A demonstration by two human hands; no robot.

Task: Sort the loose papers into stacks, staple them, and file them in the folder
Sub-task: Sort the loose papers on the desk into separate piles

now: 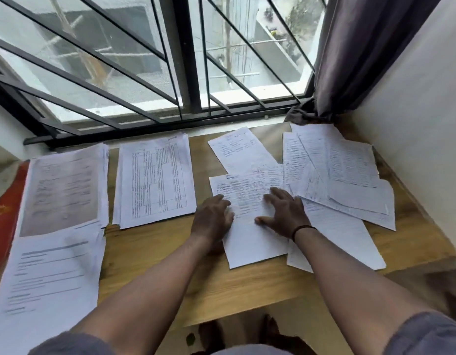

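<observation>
your left hand point(213, 219) lies palm down with relaxed fingers on the left edge of a white printed sheet of paper point(250, 226), grasping nothing, only pressing on it. your right hand point(283, 213) rests flat on the same sheet's right side, fingers spread and straight, thumb pointing left across the page; it grips nothing either. a dark thin band point(302, 230) circles the right wrist.

that sheet sits near the middle of the light wooden tabletop point(157, 265), slightly right of centre, overlapping other pages beneath it. a fanned, untidy spread of loose white printed papers point(345, 175) covers the far right corner of the tabletop, some lying crooked over one another and reaching toward the right edge. one more white sheet point(237, 149) lies tilted near the far edge, just behind the page under your hands.

a squared stack of white papers topped by a printed table form point(155, 180) lies left of centre by the far edge. at the far left corner is a stack topped by a greyish photocopied page point(65, 190), and along the left edge nearer you lies a stack of white pages with blurred headings point(50, 285), touching the greyish stack.

a black barred window point(145, 73) runs behind the far edge, a grey curtain point(350, 60) hangs at the right, and a red patterned cloth point(6, 208) shows past the left edge.
</observation>
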